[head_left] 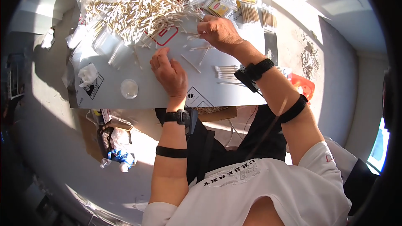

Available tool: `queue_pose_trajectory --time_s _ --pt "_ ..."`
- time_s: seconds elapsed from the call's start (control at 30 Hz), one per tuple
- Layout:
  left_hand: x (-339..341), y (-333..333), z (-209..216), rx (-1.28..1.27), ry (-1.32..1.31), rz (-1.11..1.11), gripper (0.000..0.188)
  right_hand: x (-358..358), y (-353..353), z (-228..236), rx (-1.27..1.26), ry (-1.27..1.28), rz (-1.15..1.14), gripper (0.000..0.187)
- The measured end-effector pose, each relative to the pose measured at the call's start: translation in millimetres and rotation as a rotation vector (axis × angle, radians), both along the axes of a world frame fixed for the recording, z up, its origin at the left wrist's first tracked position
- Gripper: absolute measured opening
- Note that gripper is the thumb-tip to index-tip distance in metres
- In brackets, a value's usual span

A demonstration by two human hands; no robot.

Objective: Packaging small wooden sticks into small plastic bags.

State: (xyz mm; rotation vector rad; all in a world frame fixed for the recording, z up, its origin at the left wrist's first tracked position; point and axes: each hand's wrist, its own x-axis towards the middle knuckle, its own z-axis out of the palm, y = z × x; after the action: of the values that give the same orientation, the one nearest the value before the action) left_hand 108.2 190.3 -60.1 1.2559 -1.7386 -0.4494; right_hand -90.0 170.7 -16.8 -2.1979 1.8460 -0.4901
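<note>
A big loose heap of cotton swabs (130, 6) covers the far left of the grey table. At the heap's right edge is my right hand (220, 33), its fingers pinched together on cotton swabs whose white tips stick out on the left. My left hand (171, 72) is lower and nearer, with fingers curled in; whatever lies inside them is hidden. Between the hands a single cotton swab (191, 63) lies on the tabletop. Below my right hand, by the wrist, several swabs lie side by side in a row (226, 73).
Filled clear packs of swabs (250, 13) pile up at the far right. Clear plastic bags (109, 44) lie left of my left hand. A small round clear container (129, 88) and crumpled white tissue (88, 75) are near the left edge. A red bag (303, 86) hangs past the right edge.
</note>
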Motion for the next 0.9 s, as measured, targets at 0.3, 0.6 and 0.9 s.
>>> queue_pose_trajectory --time_s 0.3,0.6,0.9 --pt "-3.3 -1.4 1.2 -0.043 0.022 0.014 0.033 7.1 -9.5 9.0 0.006 -0.21 -0.269 0.008" --pt "0.2 -1.4 -0.2 -0.021 -0.033 0.033 0.033 15.3 -23.7 -1.3 0.214 -0.207 -0.298 0.008" --pt "-6.6 -0.7 1.0 -0.026 -0.058 0.032 0.031 -5.8 -20.0 10.4 -0.022 -1.432 -0.385 0.007"
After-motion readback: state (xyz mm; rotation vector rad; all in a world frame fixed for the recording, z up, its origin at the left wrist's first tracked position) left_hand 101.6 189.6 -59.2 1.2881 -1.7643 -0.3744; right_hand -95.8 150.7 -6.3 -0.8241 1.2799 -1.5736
